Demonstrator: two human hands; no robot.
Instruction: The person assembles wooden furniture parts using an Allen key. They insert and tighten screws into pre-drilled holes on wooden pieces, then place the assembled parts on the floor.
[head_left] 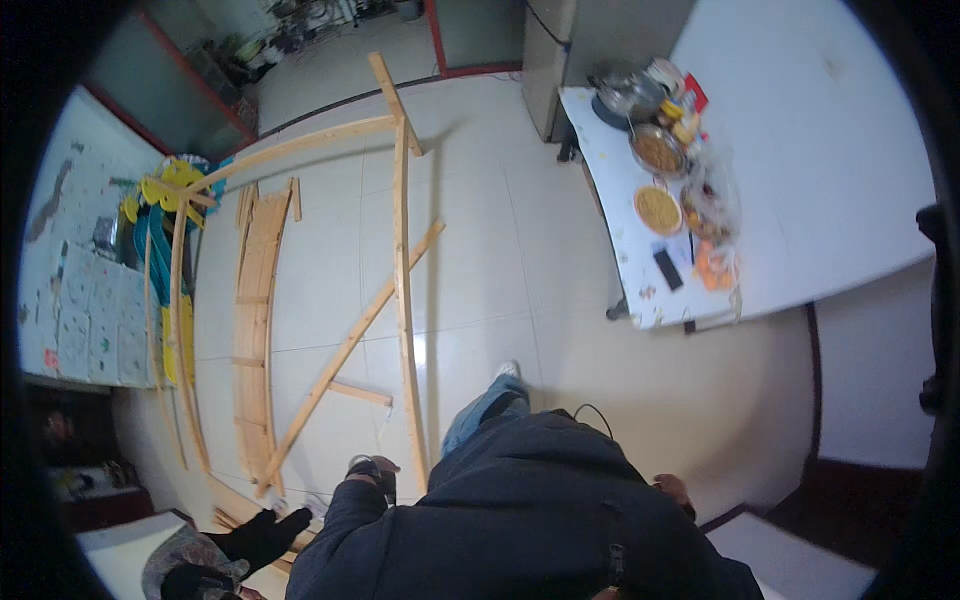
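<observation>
A large open frame of pale wooden bars (402, 270) stands on the tiled floor ahead and to the left of me. My left hand (383, 465) hangs low beside the near end of its right-hand bar; whether it touches the wood I cannot tell. A dark band circles that wrist, and the fingers are too small to read. My right hand (672, 488) hangs at my right side, partly hidden by my dark jacket, apart from any object. Within the frame lie a long slatted wooden panel (254, 330), a diagonal wooden bar (350, 347) and a short wooden strip (360, 394).
A white-topped table (630, 290) on the right holds pots, a bowl of food (658, 210), plastic bags and a black phone (667, 269). A grey fridge (548, 75) stands behind it. Yellow and teal plastic things (160, 230) line the left wall. Another person (195, 560) is at lower left.
</observation>
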